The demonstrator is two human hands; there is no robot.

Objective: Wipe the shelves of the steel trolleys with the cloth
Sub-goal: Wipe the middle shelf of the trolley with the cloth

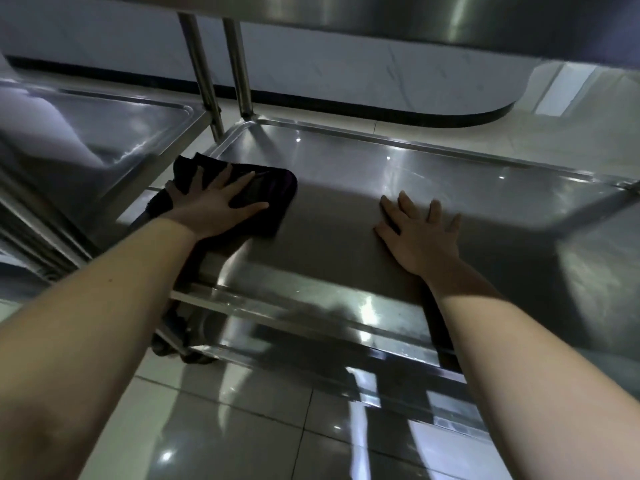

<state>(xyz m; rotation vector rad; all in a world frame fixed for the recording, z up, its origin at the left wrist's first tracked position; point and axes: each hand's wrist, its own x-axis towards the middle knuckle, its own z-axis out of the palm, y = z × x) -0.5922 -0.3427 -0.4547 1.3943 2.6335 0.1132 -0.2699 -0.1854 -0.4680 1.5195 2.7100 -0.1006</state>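
Observation:
A steel trolley shelf (398, 168) with a raised rim fills the middle of the view. On its left end lies a dark cloth (273, 192), part of it hanging over the left edge. My left hand (218, 202) presses flat on the cloth with fingers spread. To the right, my right hand (420, 233) rests flat on the bare steel, fingers straight and spread, holding nothing. A lower shelf (311, 306) of the same trolley shows below the near edge.
A second steel trolley shelf (114, 129) stands close on the left. Two upright steel posts (239, 67) rise at the far left corner. An upper shelf (381, 15) overhangs at the top. Glossy tiled floor (242, 427) lies below, and a wall with a dark skirting runs behind.

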